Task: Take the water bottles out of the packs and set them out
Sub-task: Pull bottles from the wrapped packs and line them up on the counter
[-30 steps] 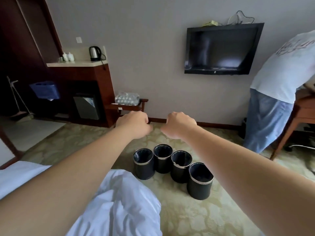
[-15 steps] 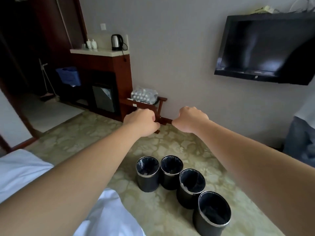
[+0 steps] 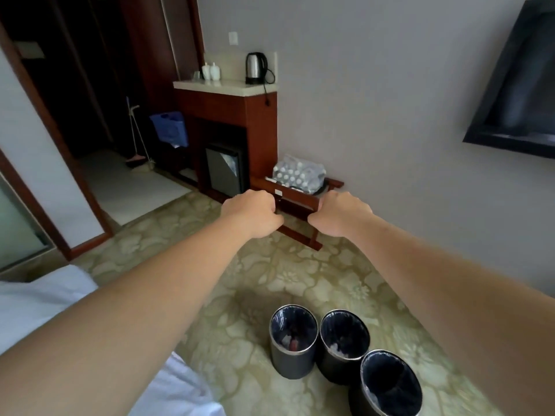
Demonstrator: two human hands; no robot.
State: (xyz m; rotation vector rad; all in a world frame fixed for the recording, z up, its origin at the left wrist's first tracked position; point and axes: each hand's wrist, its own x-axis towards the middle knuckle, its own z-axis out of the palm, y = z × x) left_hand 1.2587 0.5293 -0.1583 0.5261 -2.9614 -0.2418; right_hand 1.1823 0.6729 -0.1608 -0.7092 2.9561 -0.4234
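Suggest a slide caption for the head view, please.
Left hand and right hand, fisted and empty, extend toward the water-bottle pack on a low wooden rack.

One wide-angle view from the person's head looks forward and down over the pale green flowered carpet toward the plain grey wall. Three round black bins lie near, below. The clear plastic-wrapped pack of water bottles on the low dark-red wooden rack stands farther off, mid-frame.

bins: three black | kettle | wall TV | mini fridge | white bedding
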